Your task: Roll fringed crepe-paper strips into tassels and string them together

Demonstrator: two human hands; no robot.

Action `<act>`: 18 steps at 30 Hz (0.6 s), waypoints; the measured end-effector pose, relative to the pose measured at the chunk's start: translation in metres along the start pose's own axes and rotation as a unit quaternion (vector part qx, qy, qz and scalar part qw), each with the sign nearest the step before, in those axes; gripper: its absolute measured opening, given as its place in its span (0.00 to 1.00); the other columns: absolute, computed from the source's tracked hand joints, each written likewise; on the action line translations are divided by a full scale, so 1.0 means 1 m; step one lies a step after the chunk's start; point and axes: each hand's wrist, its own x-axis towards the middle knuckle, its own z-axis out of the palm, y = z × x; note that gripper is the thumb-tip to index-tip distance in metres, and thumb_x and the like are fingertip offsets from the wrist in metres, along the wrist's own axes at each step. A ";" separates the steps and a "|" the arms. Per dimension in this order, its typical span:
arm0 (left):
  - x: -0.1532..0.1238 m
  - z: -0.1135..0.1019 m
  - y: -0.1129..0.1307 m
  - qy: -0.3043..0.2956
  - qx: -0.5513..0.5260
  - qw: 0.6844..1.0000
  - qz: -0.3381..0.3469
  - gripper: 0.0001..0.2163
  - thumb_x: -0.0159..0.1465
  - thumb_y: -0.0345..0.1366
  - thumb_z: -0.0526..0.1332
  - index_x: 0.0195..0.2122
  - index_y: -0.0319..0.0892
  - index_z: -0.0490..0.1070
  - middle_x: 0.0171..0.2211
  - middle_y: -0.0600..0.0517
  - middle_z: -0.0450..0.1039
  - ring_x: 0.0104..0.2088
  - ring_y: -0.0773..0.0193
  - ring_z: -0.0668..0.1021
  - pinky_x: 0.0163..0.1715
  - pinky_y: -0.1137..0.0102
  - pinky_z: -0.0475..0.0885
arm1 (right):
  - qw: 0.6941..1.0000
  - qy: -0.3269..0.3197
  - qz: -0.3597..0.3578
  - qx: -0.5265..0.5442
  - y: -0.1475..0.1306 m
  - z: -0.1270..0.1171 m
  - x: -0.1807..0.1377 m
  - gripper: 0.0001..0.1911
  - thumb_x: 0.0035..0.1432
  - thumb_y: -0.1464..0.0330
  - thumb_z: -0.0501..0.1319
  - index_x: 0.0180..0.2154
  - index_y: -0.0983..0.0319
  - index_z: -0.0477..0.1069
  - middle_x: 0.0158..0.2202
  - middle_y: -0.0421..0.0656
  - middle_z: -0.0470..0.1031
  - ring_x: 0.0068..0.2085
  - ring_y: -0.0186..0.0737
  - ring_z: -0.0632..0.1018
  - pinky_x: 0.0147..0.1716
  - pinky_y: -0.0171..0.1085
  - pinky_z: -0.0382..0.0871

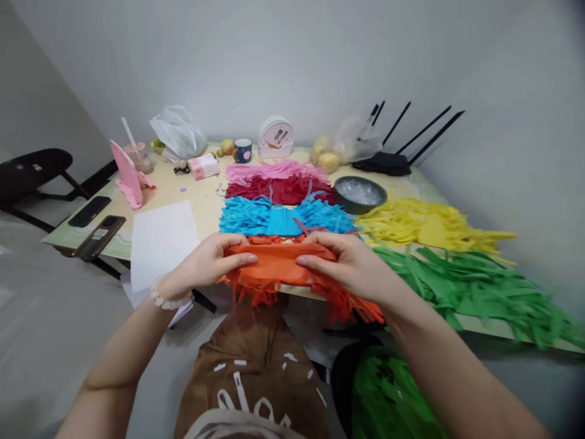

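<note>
Between my two hands is a piece of orange fringed paper (276, 266), held at the table's front edge with cut strips hanging from both ends. My left hand (219, 259) pinches its left part, thumb on top. My right hand (336, 262) grips the right part the same way. Just beyond lies a blue fringed piece (284, 221), then a dark red one (292, 191) and a pink one (278, 172). To the right are a yellow fringed piece (432, 228) and a green one (484, 292), which hangs over the edge.
A dark bowl (361, 194) stands right of the red fringe, near a black router (384, 163) with upright antennas. White paper (159, 241), two phones (100, 235) and a pink stand (127, 175) occupy the left. A mug (242, 150) and plastic bag (179, 133) are behind.
</note>
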 end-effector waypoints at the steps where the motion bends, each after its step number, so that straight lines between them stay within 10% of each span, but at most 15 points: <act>1: -0.001 0.001 -0.001 0.015 -0.008 1.000 0.009 0.12 0.63 0.43 0.63 0.30 0.38 0.71 0.26 0.54 0.70 0.25 0.70 0.70 0.23 0.76 0.64 | 0.999 0.005 0.003 0.035 0.002 0.002 -0.002 0.10 0.59 0.62 0.64 0.32 0.61 0.74 0.31 0.41 0.76 0.28 0.35 0.73 0.28 0.34 0.67; 8: -0.011 0.005 -0.009 0.052 -0.126 0.991 0.012 0.08 0.60 0.32 0.62 0.36 0.40 0.81 0.36 0.47 0.81 0.34 0.64 0.78 0.32 0.75 0.72 | 0.963 0.029 0.038 0.264 0.018 0.018 -0.014 0.07 0.58 0.63 0.66 0.36 0.59 0.78 0.35 0.42 0.78 0.23 0.33 0.76 0.23 0.33 0.71; 18: -0.012 0.005 -0.013 0.055 -0.146 0.986 0.064 0.08 0.61 0.30 0.61 0.31 0.41 0.82 0.34 0.47 0.78 0.36 0.64 0.77 0.37 0.71 0.73 | 0.978 0.035 -0.074 0.192 0.020 0.019 -0.009 0.10 0.58 0.74 0.58 0.28 0.60 0.75 0.26 0.41 0.74 0.29 0.37 0.75 0.31 0.36 0.70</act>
